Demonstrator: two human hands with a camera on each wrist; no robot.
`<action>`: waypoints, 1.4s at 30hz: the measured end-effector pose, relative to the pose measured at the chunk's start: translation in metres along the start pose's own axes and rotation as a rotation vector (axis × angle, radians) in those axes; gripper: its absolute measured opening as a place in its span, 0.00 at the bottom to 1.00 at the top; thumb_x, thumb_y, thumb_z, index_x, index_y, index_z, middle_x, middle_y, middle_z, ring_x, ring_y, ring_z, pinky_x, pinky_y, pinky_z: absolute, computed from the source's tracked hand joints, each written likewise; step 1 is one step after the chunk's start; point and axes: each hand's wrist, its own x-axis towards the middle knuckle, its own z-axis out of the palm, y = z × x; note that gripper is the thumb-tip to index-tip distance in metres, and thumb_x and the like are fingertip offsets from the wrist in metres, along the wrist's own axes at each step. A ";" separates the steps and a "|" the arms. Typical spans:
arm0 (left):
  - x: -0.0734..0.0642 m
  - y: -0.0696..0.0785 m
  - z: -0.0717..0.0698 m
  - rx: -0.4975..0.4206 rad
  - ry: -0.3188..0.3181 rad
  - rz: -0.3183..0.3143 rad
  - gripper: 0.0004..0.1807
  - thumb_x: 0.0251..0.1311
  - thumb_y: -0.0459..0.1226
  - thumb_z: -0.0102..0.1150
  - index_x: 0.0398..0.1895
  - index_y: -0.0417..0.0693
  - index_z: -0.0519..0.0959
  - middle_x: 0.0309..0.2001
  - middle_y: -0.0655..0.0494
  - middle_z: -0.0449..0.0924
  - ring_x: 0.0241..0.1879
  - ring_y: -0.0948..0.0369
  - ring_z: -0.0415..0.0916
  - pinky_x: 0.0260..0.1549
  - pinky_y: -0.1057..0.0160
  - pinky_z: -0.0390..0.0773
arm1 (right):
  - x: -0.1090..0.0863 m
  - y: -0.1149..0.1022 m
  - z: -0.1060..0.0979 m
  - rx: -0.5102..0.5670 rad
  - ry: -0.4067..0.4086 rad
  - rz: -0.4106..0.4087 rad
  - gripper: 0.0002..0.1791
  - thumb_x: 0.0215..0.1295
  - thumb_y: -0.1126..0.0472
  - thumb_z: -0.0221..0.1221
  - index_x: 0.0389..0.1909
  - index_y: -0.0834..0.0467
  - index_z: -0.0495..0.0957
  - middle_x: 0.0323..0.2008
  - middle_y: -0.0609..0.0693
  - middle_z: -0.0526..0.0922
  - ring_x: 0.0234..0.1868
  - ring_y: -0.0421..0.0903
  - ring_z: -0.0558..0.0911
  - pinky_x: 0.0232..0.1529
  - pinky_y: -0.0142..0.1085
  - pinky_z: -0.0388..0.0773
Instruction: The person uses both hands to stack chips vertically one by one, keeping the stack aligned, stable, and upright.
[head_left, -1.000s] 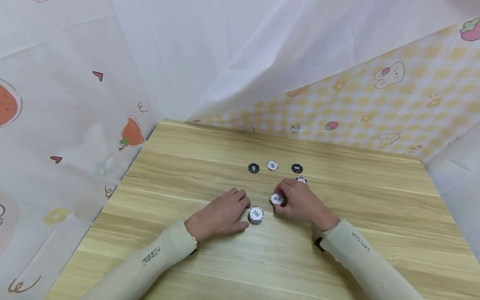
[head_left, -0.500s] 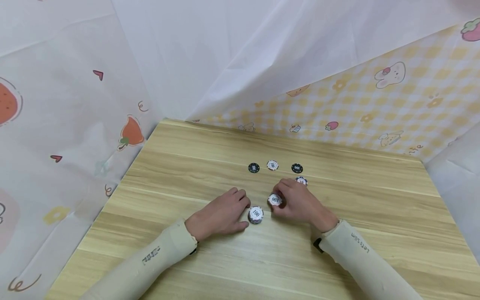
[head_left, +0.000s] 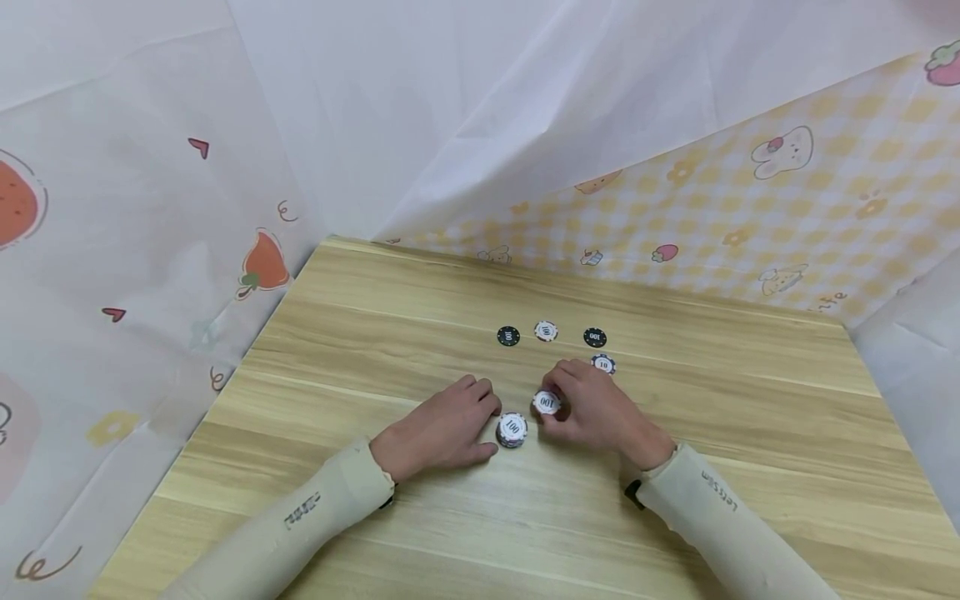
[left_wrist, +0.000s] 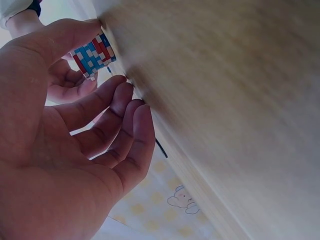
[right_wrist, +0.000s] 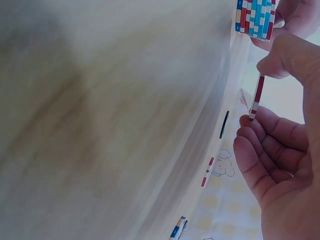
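A stack of poker chips [head_left: 512, 429] stands on the table, its top chip marked 100; its edges show blue, red and dark blue bands in the left wrist view. My left hand [head_left: 446, 425] rests on the table just left of it, thumb and fingers loosely bent on either side, holding nothing. To the right of the stack, my right hand [head_left: 603, 412] pinches a single red-and-white poker chip [head_left: 547, 403] marked 100 by its rim. In the right wrist view that chip [right_wrist: 258, 95] is on edge to the camera, between thumb and fingertips, level and above the table.
Farther back lie a black chip [head_left: 508, 336], a red-and-white chip [head_left: 546, 331] and another black chip [head_left: 595, 337]. A blue-and-white chip [head_left: 603, 363] marked 10 lies right behind my right hand. Patterned cloth [head_left: 712, 200] hangs along the table's back edge.
My right hand has moved slightly left with the pinched chip, closer to the stack. The blue-and-white chip behind it shows more fully. My left hand has stayed in place.
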 end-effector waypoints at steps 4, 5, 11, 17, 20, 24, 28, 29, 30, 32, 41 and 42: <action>0.000 0.000 0.000 0.004 -0.005 0.000 0.24 0.69 0.52 0.72 0.56 0.44 0.84 0.51 0.52 0.80 0.51 0.54 0.74 0.56 0.57 0.77 | 0.000 -0.003 0.000 0.009 0.012 -0.013 0.19 0.57 0.53 0.77 0.45 0.59 0.85 0.39 0.45 0.83 0.41 0.43 0.79 0.46 0.43 0.82; 0.001 0.000 0.000 0.005 -0.007 -0.001 0.24 0.69 0.53 0.72 0.56 0.44 0.84 0.51 0.51 0.80 0.51 0.54 0.74 0.56 0.57 0.77 | 0.000 -0.003 0.000 0.011 0.014 -0.016 0.19 0.57 0.53 0.77 0.45 0.58 0.85 0.39 0.45 0.83 0.41 0.43 0.79 0.46 0.43 0.82; 0.001 -0.001 -0.001 -0.005 -0.016 -0.008 0.24 0.69 0.52 0.72 0.56 0.44 0.84 0.51 0.52 0.80 0.51 0.54 0.74 0.56 0.57 0.78 | 0.000 -0.009 0.002 0.032 0.028 -0.046 0.19 0.58 0.52 0.77 0.45 0.57 0.86 0.41 0.44 0.84 0.41 0.40 0.78 0.45 0.40 0.81; 0.001 0.000 -0.001 -0.016 -0.011 -0.009 0.24 0.69 0.52 0.73 0.55 0.43 0.84 0.51 0.52 0.80 0.50 0.54 0.74 0.54 0.57 0.78 | 0.002 -0.018 0.000 0.057 0.031 -0.088 0.19 0.58 0.54 0.77 0.46 0.57 0.86 0.42 0.45 0.84 0.40 0.40 0.78 0.44 0.38 0.82; 0.001 0.000 -0.001 -0.017 -0.013 -0.010 0.24 0.69 0.52 0.73 0.55 0.43 0.84 0.51 0.52 0.80 0.50 0.54 0.73 0.54 0.58 0.78 | 0.003 -0.022 0.001 0.072 0.027 -0.104 0.19 0.58 0.54 0.78 0.46 0.57 0.86 0.42 0.45 0.84 0.40 0.39 0.78 0.44 0.38 0.82; 0.000 0.000 -0.001 -0.010 0.001 -0.001 0.24 0.69 0.52 0.73 0.55 0.43 0.84 0.50 0.52 0.80 0.50 0.55 0.73 0.53 0.58 0.78 | 0.004 -0.026 0.002 0.101 0.017 -0.119 0.18 0.59 0.54 0.78 0.45 0.57 0.85 0.40 0.43 0.84 0.38 0.38 0.77 0.41 0.35 0.81; -0.001 0.000 0.000 0.000 0.019 0.010 0.25 0.69 0.53 0.73 0.55 0.43 0.84 0.50 0.52 0.80 0.49 0.55 0.74 0.53 0.58 0.78 | 0.005 -0.028 0.003 0.130 0.014 -0.142 0.18 0.59 0.54 0.79 0.44 0.57 0.86 0.37 0.42 0.82 0.36 0.37 0.76 0.38 0.33 0.79; -0.001 0.000 0.000 0.003 0.021 0.012 0.25 0.69 0.52 0.73 0.54 0.43 0.84 0.50 0.52 0.80 0.49 0.55 0.74 0.52 0.58 0.78 | 0.005 -0.028 0.004 0.135 0.014 -0.148 0.18 0.59 0.54 0.79 0.44 0.57 0.86 0.37 0.42 0.82 0.36 0.37 0.76 0.38 0.33 0.78; -0.001 -0.001 0.000 0.004 0.023 0.014 0.25 0.69 0.53 0.73 0.54 0.42 0.84 0.49 0.52 0.80 0.49 0.55 0.74 0.52 0.57 0.78 | 0.006 -0.029 0.004 0.141 0.013 -0.153 0.17 0.60 0.54 0.79 0.44 0.57 0.86 0.36 0.42 0.82 0.36 0.37 0.76 0.38 0.32 0.78; -0.001 -0.001 0.001 0.004 0.025 0.017 0.25 0.69 0.52 0.73 0.54 0.42 0.84 0.49 0.52 0.80 0.48 0.55 0.73 0.52 0.57 0.78 | 0.007 -0.029 0.005 0.144 0.013 -0.162 0.17 0.60 0.54 0.79 0.44 0.57 0.86 0.36 0.42 0.82 0.36 0.37 0.76 0.38 0.32 0.78; 0.000 -0.002 0.001 -0.002 0.024 0.023 0.24 0.69 0.52 0.73 0.53 0.41 0.84 0.48 0.52 0.79 0.47 0.55 0.72 0.50 0.58 0.77 | 0.009 -0.031 0.008 0.144 0.014 -0.185 0.19 0.60 0.53 0.79 0.45 0.58 0.86 0.39 0.44 0.84 0.37 0.38 0.79 0.40 0.33 0.81; 0.000 -0.002 0.002 0.000 0.026 0.024 0.24 0.69 0.51 0.73 0.53 0.41 0.84 0.48 0.52 0.79 0.47 0.55 0.72 0.50 0.58 0.77 | 0.009 -0.031 0.008 0.144 0.013 -0.186 0.18 0.61 0.53 0.79 0.45 0.58 0.86 0.39 0.44 0.85 0.38 0.39 0.79 0.40 0.33 0.81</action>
